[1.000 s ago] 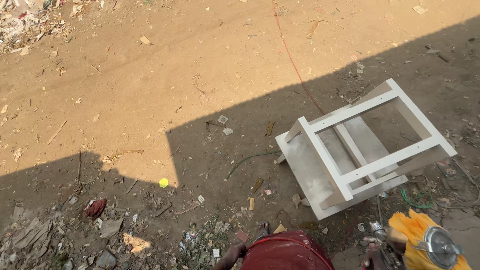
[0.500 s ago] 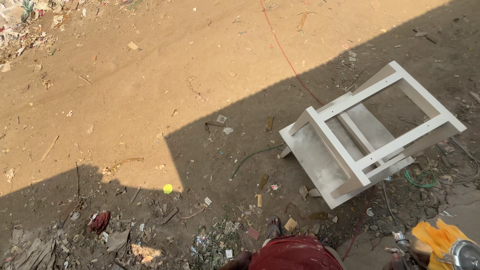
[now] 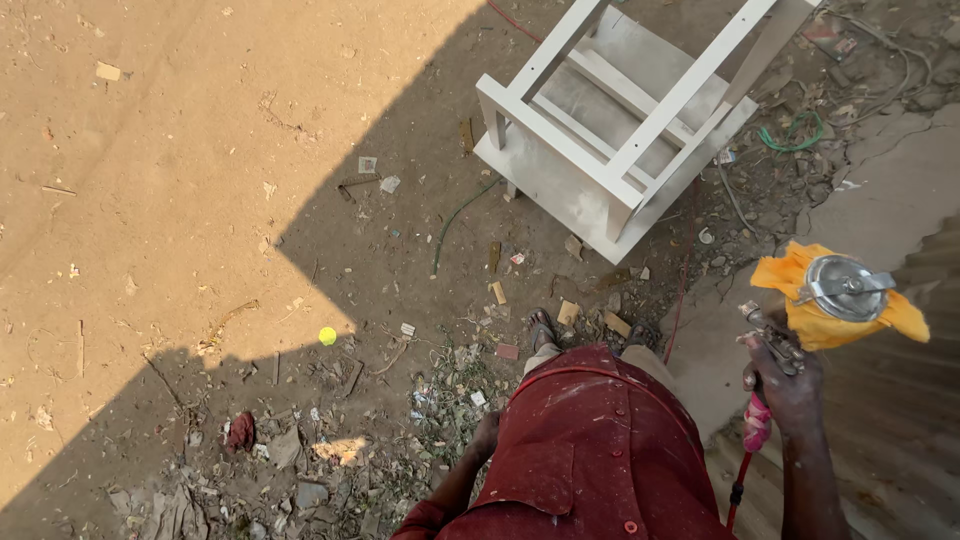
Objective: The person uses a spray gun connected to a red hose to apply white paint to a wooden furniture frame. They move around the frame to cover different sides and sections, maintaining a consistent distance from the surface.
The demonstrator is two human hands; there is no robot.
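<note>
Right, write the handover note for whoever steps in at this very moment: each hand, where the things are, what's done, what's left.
Right hand: gripping a spray gun, its metal cup wrapped in yellow cloth, a red hose hanging below.
Left hand: empty, down at the side by the red shirt.
White wooden table: lying tipped over on the dirt ahead, legs pointing sideways, in shade.
Done: the frame looks white all over from here; fresh or dry, cannot tell.
Left: gun is held away from the table; no spraying under way.
</note>
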